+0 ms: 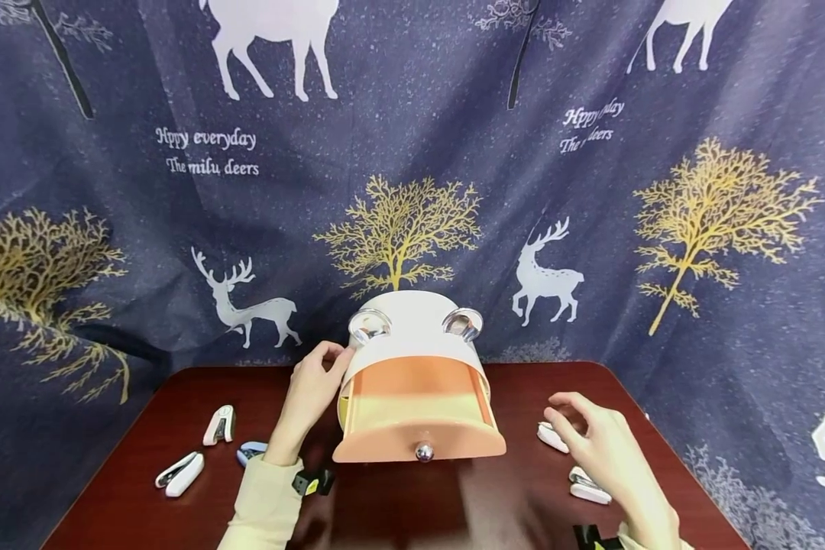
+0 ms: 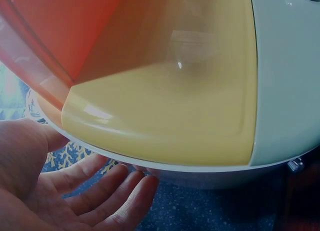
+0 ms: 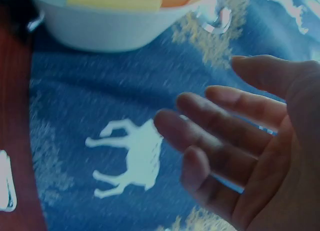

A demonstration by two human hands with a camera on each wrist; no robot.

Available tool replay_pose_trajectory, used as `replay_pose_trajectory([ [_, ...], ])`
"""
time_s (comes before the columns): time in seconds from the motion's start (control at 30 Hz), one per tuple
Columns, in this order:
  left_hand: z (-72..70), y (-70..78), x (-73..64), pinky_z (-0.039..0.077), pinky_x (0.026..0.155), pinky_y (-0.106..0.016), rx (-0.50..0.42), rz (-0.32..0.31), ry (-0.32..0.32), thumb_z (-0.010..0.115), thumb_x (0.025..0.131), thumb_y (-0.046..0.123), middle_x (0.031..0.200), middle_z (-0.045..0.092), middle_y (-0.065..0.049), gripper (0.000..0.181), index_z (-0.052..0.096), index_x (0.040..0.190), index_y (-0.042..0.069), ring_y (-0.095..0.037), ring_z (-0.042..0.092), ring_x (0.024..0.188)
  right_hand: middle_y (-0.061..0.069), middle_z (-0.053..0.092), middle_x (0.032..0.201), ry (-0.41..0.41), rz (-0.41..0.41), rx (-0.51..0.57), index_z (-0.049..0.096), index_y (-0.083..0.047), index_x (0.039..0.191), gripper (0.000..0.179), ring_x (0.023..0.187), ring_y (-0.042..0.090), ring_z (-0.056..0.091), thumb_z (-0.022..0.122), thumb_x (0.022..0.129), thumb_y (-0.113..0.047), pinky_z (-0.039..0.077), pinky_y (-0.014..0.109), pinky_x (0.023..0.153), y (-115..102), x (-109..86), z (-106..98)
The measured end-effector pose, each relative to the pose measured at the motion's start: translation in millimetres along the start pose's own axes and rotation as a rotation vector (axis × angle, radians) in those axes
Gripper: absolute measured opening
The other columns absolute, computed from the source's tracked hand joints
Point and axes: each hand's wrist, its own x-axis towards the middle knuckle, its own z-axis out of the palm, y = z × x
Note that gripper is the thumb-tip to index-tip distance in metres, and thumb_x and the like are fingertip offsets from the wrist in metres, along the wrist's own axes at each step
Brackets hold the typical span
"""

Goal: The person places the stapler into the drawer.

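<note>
A white storage box point(image 1: 412, 321) with an orange top drawer point(image 1: 385, 443) pulled out stands at the back middle of the table in the head view. In the left wrist view, a yellow panel point(image 2: 175, 106) and a pale green one show below the orange drawer. My left hand point(image 1: 316, 386) is at the box's left side, fingers loosely bent beside the white rim; whether they touch it, I cannot tell. Off to the right, my right hand point(image 1: 601, 439) hovers with relaxed fingers and holds nothing. Below it lie a white stapler point(image 1: 553, 438) and another white stapler point(image 1: 591, 493).
To the left on the dark red table point(image 1: 399, 504) are a pinkish-white stapler point(image 1: 218, 425), a white stapler point(image 1: 184, 473) and a blue stapler point(image 1: 249, 452), partly hidden by my left arm. A deer-patterned cloth point(image 1: 412, 114) hangs close behind the box.
</note>
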Motion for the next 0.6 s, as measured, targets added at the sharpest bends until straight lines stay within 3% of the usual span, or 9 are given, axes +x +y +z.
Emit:
replay_pose_trajectory([
  [0.4, -0.3, -0.4, 1.2, 0.044, 0.078, -0.038, 0.004, -0.005, 0.000, 0.057, 0.096, 0.048, 0.093, 0.067, -0.003, 0.033, 0.066, 0.101, 0.016, -0.021, 0.061, 0.087, -0.003, 0.071, 0.087, -0.051, 0.153, -0.079, 0.068, -0.011, 0.107, 0.021, 0.074, 0.005, 0.065, 0.072, 0.090, -0.021, 0.050, 0.030, 0.064, 64.5, -4.3, -2.0],
  [0.5, 0.0, 0.0, 0.2, 0.044, 0.077, -0.038, 0.003, -0.008, 0.003, 0.058, 0.096, 0.046, 0.092, 0.067, -0.003, 0.032, 0.066, 0.101, 0.016, -0.021, 0.061, 0.086, 0.002, 0.072, 0.090, -0.061, 0.182, -0.107, 0.067, -0.008, 0.108, 0.024, 0.076, 0.011, 0.067, 0.074, 0.088, -0.020, 0.050, 0.036, 0.069, 82.1, -9.4, -3.0],
  [0.6, 1.1, -0.4, -0.9, 0.043, 0.077, -0.038, 0.007, -0.004, 0.001, 0.058, 0.096, 0.046, 0.093, 0.067, -0.003, 0.031, 0.066, 0.100, 0.016, -0.021, 0.060, 0.084, 0.010, 0.071, 0.097, -0.084, 0.213, -0.139, 0.067, -0.004, 0.109, 0.029, 0.085, 0.025, 0.068, 0.076, 0.085, -0.019, 0.049, 0.046, 0.076, 100.5, -17.9, -3.9],
])
